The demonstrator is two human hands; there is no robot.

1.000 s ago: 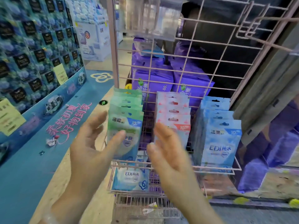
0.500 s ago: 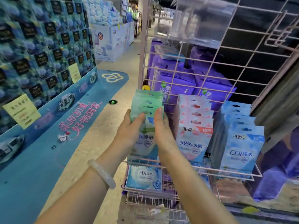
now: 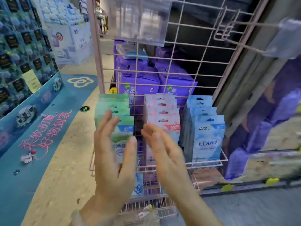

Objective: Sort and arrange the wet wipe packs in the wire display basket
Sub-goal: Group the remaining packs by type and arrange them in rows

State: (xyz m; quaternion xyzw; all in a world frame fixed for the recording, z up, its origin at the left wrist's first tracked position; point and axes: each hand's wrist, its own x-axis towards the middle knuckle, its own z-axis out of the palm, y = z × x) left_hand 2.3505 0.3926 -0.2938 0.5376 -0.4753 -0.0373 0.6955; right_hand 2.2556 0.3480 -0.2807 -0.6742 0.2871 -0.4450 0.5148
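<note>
The fingers [image 3: 105, 128] of the left hand [image 3: 112, 154] are stretching out straight and lying close together, holding nothing, and the fingers [image 3: 152, 132] of the right hand [image 3: 164, 152] are likewise extending flat and empty; both palms are facing each other just in front of the wire display basket [image 3: 223, 158]. Inside that basket three rows of wet wipe packs are standing upright: the green packs [image 3: 120, 110] at its left end, partly behind the left hand, the pink packs [image 3: 161, 110] in its middle, behind the right hand, and the blue packs [image 3: 206, 136] at its right end. The basket is hanging on a pink wire grid panel [image 3: 187, 66], with a clear plastic sign holder [image 3: 143, 18] clipped well above it. Behind the panel, large purple packages [image 3: 140, 85] are stacking up. Below the basket a second wire shelf [image 3: 146, 207] is holding another blue-and-white pack [image 3: 138, 186], mostly hidden. Left of the basket, a beige shop floor [image 3: 65, 160] is running alongside a blue floor graphic [image 3: 24, 168] with pink lettering, and a wall of dark blue boxed goods [image 3: 21, 39] is rising beyond it. The hands and far right are blurring.
</note>
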